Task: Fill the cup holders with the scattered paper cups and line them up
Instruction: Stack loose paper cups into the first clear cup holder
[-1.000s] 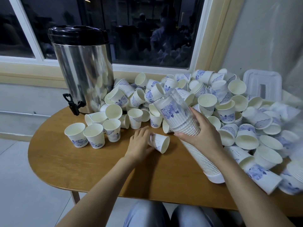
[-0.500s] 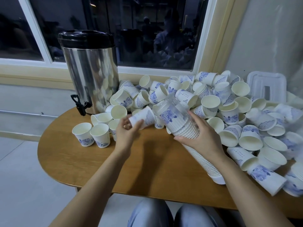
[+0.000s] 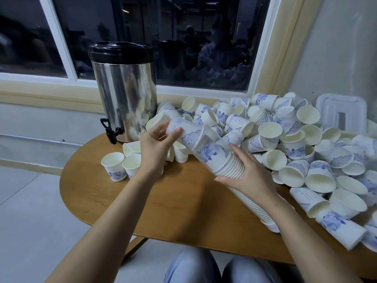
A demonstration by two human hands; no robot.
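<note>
A long clear cup holder [image 3: 222, 160] packed with nested white paper cups lies tilted over the table, its open mouth up and to the left. My right hand [image 3: 247, 173] grips it around the middle. My left hand [image 3: 155, 142] holds a single paper cup [image 3: 187, 132] with blue print, its rim pushed into the holder's mouth. A big heap of loose paper cups [image 3: 271, 131] fills the table's right side. Several cups stand upright at the left [image 3: 113, 166].
A steel drink dispenser [image 3: 124, 94] with a black lid and tap stands at the table's back left by the window. A white plastic lid [image 3: 340, 111] leans at the far right. The wooden table [image 3: 163, 205] has a rounded left end.
My left hand picked a cup off the table, lifted it and brought it to the holder's mouth. The right hand kept holding the holder. The camera view shifted left.
</note>
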